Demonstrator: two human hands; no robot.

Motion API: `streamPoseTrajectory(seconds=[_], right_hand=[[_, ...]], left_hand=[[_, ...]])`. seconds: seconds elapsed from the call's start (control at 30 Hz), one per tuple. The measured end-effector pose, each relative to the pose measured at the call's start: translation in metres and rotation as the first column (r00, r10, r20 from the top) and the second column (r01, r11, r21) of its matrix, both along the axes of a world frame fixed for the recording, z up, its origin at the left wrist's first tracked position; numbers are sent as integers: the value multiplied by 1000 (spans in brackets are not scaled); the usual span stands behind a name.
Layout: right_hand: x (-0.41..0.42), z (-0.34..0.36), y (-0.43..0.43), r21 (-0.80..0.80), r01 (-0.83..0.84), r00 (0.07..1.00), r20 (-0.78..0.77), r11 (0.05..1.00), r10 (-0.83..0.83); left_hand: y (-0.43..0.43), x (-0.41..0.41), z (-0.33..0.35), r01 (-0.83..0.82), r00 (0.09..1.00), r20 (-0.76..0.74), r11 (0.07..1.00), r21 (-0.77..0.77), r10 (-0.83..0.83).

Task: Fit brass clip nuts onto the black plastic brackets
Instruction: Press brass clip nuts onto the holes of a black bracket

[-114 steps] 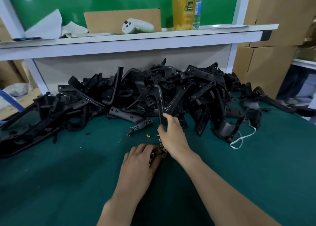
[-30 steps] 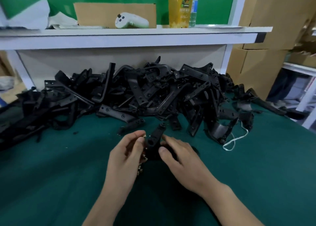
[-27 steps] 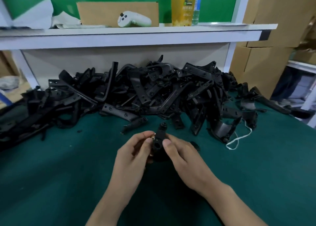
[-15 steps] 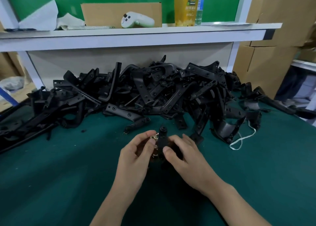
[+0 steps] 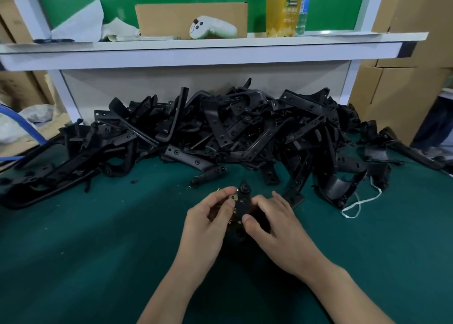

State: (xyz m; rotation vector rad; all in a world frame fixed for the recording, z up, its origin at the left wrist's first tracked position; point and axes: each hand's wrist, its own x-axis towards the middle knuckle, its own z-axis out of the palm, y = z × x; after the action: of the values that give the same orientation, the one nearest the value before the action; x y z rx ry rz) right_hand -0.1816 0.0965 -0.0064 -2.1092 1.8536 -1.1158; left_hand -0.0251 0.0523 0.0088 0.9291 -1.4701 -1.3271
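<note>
The right hand (image 5: 274, 223) clamps its fingers on the black bracket (image 5: 244, 202), held upright above the bench (image 5: 98, 250) centre. The left hand (image 5: 210, 217) pinches the brass clip nut (image 5: 232, 197) between its fingers — touching the bracket's left edge.

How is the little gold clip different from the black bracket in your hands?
The clip is shiny gold; the bracket is dull black. The clip is much smaller than the bracket. The left hand pinches the clip; the right hand holds the bracket. Both are held side by side over the green table.

A factory assembly bench: heaped black brackets (image 5: 220, 132), green mat (image 5: 73, 250), stacked cartons (image 5: 397, 90).
</note>
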Motion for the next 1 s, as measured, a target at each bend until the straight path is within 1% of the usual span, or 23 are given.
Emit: streamPoseTrajectory(seconds=[0.17,0.4,0.67,0.8,1.0], right_hand=[[0,-1,-1,-5,-3,1000,-9,1000,3],[-1,-1,1,-2,4,1000,-5,1000,-4],[0,0,0,-18,-4,1000,-19,1000,3],[1,1,0,-1,-3,1000,-11,1000,3],[1,0,0,-6,11,1000,-8,1000,-11]], left_hand=[[0,0,0,8,1000,-10,1000,12,-8],[2,-2,1,6,1000,23,1000,-27,-6],[1,0,-1,-23,1000,18,999,-37,23],[-1,0,-1,-45,999,20,998,-36,46],[-1,-1,-1,-60,998,0,998,-16,60]])
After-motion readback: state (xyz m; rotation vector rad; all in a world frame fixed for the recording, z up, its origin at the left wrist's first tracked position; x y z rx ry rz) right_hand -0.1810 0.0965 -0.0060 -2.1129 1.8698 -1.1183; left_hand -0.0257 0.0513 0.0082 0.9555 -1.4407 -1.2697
